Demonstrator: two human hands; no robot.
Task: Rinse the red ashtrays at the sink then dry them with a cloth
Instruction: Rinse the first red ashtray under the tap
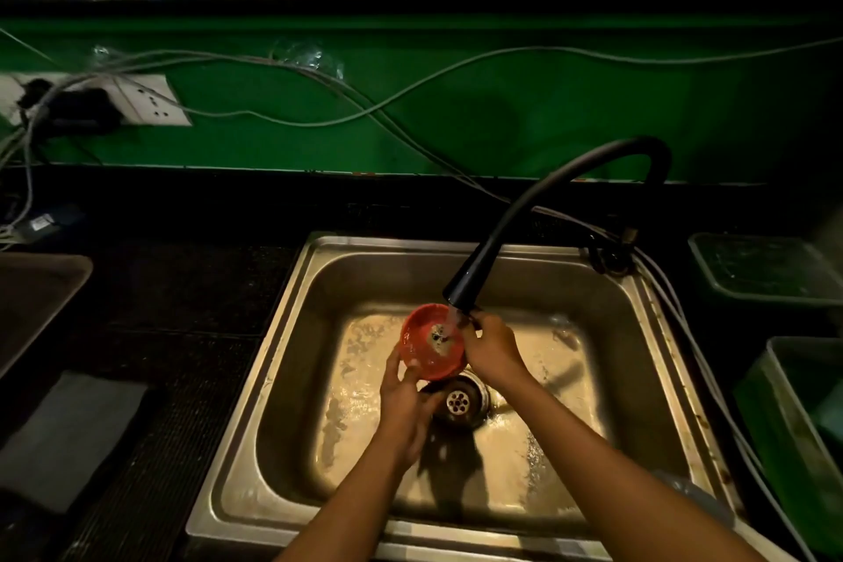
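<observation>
ashtray over sink, under faucet, cloth left

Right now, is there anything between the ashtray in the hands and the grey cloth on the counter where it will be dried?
Nothing visible blocks it. Both hands, left hand and right hand, hold the red ashtray over the sink. The grey cloth lies left of the sink, with only dark counter between.

6 red ashtrays, 1 sink, 1 faucet, 2 hands
</observation>
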